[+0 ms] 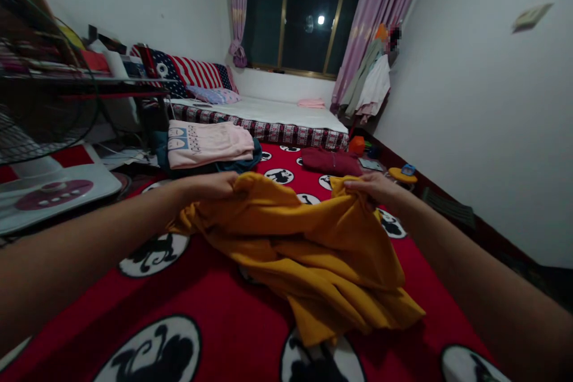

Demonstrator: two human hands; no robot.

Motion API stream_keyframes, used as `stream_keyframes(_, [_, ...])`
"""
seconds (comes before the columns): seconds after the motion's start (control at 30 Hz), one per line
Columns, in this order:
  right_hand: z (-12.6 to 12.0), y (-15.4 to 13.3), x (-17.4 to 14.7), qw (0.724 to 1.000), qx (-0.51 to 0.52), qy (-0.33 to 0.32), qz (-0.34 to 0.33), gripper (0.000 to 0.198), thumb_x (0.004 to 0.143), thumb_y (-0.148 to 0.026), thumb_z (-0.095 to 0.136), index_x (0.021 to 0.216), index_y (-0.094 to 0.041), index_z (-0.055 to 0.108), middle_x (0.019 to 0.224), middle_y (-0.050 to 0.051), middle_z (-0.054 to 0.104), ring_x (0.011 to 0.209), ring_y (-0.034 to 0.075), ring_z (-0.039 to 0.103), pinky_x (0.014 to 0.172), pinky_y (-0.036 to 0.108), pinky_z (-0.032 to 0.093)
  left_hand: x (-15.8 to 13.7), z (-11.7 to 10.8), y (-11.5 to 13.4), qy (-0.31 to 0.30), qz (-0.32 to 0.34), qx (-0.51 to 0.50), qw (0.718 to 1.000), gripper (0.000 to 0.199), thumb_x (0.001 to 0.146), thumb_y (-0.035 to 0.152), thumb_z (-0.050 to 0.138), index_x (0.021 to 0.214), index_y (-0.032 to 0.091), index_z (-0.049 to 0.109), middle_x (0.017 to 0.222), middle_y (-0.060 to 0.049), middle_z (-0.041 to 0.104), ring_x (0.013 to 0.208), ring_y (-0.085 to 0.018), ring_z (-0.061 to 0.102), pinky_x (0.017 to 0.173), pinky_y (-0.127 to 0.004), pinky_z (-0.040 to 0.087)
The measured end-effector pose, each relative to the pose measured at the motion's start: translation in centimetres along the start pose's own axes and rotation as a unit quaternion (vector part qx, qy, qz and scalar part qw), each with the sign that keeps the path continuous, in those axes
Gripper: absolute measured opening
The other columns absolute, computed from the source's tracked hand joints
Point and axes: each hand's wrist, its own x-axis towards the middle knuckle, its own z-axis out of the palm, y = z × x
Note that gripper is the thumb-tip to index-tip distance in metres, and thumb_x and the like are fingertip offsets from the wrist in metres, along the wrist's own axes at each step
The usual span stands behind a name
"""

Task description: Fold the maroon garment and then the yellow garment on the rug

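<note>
A mustard-yellow garment point(313, 245) hangs in loose folds between my two hands, its lower part over the red patterned bedspread point(233, 322). My left hand point(217, 186) is closed on its upper left part. At the upper right, my right hand point(371, 186) pinches the cloth between thumb and fingers. What kind of garment it is cannot be made out from the folds. Beyond my left hand lies a folded pink garment point(210, 143) with printed lettering, on top of dark teal cloth point(257, 155). A folded dark red garment point(331, 161) rests beyond my right hand.
A white fan base point(58, 191) stands at the left, beside a cluttered shelf point(129, 80). At the back is a bed point(277, 110) under a window. Clothes point(373, 86) hang at the right, with a small yellow stool point(403, 176) lower down by the wall.
</note>
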Motion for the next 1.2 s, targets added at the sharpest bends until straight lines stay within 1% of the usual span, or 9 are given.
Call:
stream_keyframes(0.1, [-0.4, -0.3, 2.0, 0.967, 0.120, 0.209, -0.083, 0.034, 0.079, -0.031, 0.059, 0.109, -0.016, 0.063, 0.091, 0.008, 0.069, 0.071, 0.016, 0.067, 0.060, 0.025, 0.055, 2.7, -2.6, 1.3, 0.366, -0.018, 0.108, 0.924, 0.036, 0.080, 0.010, 0.055, 0.115, 0.008, 0.059, 0.115, -0.013, 0.064, 0.111, -0.030, 0.055, 0.098, -0.044, 0.043])
stream_keyframes(0.17, [0.1, 0.9, 2.7, 0.938, 0.128, 0.292, -0.137, 0.050, 0.075, -0.025, 0.060, 0.124, -0.020, 0.054, 0.121, 0.010, 0.061, 0.101, 0.021, 0.064, 0.080, 0.032, 0.056, 4.0, -2.5, 1.3, 0.449, 0.009, 0.150, 0.881, 0.053, 0.080, 0.004, 0.051, 0.132, 0.006, 0.044, 0.135, -0.018, 0.048, 0.129, -0.032, 0.039, 0.110, -0.048, 0.030])
stream_keyframes(0.23, [0.9, 2.8, 2.1, 0.937, 0.088, 0.292, -0.170, 0.060, 0.070, -0.024, 0.064, 0.129, -0.020, 0.051, 0.134, 0.012, 0.053, 0.118, 0.025, 0.056, 0.092, 0.038, 0.051, 4.0, -0.4, 0.7, 0.406, 0.072, 0.186, 0.892, 0.059, 0.077, 0.004, 0.054, 0.135, 0.008, 0.042, 0.139, -0.017, 0.043, 0.133, -0.030, 0.035, 0.114, -0.045, 0.025])
stream_keyframes(0.43, [1.6, 9.6, -5.8, 0.965, -0.115, 0.091, -0.215, 0.031, 0.073, -0.034, 0.062, 0.100, -0.022, 0.070, 0.125, 0.010, 0.062, 0.123, 0.028, 0.051, 0.104, 0.045, 0.041, -2.0, 11.2, -1.2, 0.055, 0.248, 0.223, 0.941, 0.069, 0.071, 0.000, 0.055, 0.135, 0.024, 0.045, 0.147, -0.010, 0.037, 0.139, -0.028, 0.029, 0.112, -0.045, 0.032])
stream_keyframes(0.6, [0.6, 12.4, -9.5, 0.976, -0.189, 0.046, -0.099, 0.051, 0.073, -0.046, 0.062, 0.116, -0.019, 0.064, 0.110, 0.012, 0.067, 0.094, 0.028, 0.066, 0.081, 0.041, 0.054, -3.6, 14.1, 0.6, 0.003, 0.272, 0.211, 0.939, 0.081, 0.072, 0.000, 0.056, 0.144, 0.027, 0.031, 0.151, -0.009, 0.032, 0.138, -0.026, 0.031, 0.111, -0.042, 0.031])
stream_keyframes(0.7, [2.0, 12.7, -9.7, 0.974, -0.206, 0.035, -0.083, 0.068, 0.070, -0.042, 0.066, 0.132, -0.018, 0.052, 0.111, 0.012, 0.068, 0.094, 0.028, 0.066, 0.085, 0.042, 0.052, -1.9, 13.7, 1.4, -0.003, 0.237, 0.213, 0.948, 0.085, 0.071, 0.004, 0.059, 0.147, 0.028, 0.027, 0.139, -0.009, 0.048, 0.124, -0.025, 0.047, 0.101, -0.037, 0.041])
stream_keyframes(0.83, [4.4, 11.0, -10.0, 0.979, -0.158, 0.008, -0.131, 0.068, 0.072, -0.027, 0.063, 0.137, -0.022, 0.047, 0.131, 0.009, 0.059, 0.120, 0.026, 0.055, 0.102, 0.041, 0.042, -0.7, 11.7, 1.5, -0.056, 0.218, 0.212, 0.951, 0.054, 0.071, 0.005, 0.056, 0.122, 0.024, 0.061, 0.097, -0.005, 0.064, 0.088, -0.019, 0.061, 0.076, -0.025, 0.047])
stream_keyframes(1.0, [3.3, 6.1, -11.3, 0.996, -0.024, 0.020, -0.078, 0.047, 0.071, -0.043, 0.068, 0.112, -0.019, 0.068, 0.119, 0.010, 0.067, 0.109, 0.029, 0.062, 0.091, 0.038, 0.051, -3.4, 4.4, 2.1, 0.006, 0.226, 0.115, 0.967, 0.033, 0.065, 0.007, 0.047, 0.086, 0.017, 0.070, 0.085, -0.003, 0.060, 0.081, -0.016, 0.056, 0.073, -0.023, 0.044])
stream_keyframes(1.2, [0.2, 2.5, -13.5, 0.997, 0.078, 0.008, 0.023, 0.052, 0.063, -0.050, 0.077, 0.107, -0.023, 0.071, 0.108, 0.009, 0.071, 0.090, 0.027, 0.067, 0.071, 0.032, 0.056, -7.9, -2.7, 2.0, 0.021, 0.109, 0.068, 0.992, 0.019, 0.067, 0.034, 0.051, 0.056, 0.021, 0.059, 0.073, -0.005, 0.062, 0.074, -0.020, 0.056, 0.072, -0.029, 0.047])
